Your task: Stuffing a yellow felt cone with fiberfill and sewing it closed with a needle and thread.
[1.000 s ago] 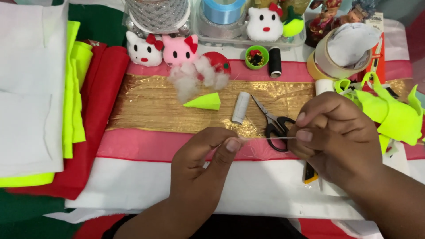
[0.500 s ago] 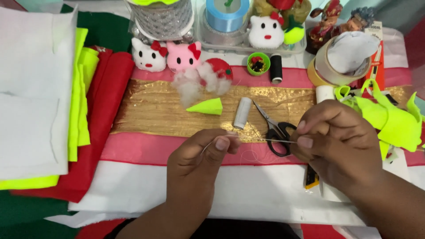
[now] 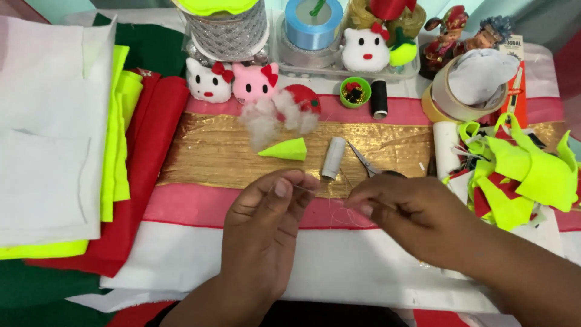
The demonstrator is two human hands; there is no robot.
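Head view. The left hand pinches one end of a thread between thumb and forefinger, the other fingers loosely curled. The right hand is closed, fingertips together, around the thread's other end; whether it also holds a needle cannot be told. The thread is white, very fine, and hangs in a slack loop between the hands, just above the pink stripe of the cloth. Handling it well calls for light tension, so that the loop does not tangle, and for grips close to the ends. Just beyond the hands lie a white spool, scissors and a yellow-green felt cone. Farther back are stuffing, two cat-faced toys and a black spool. Folded felt lies at the left, neon scraps at the right.
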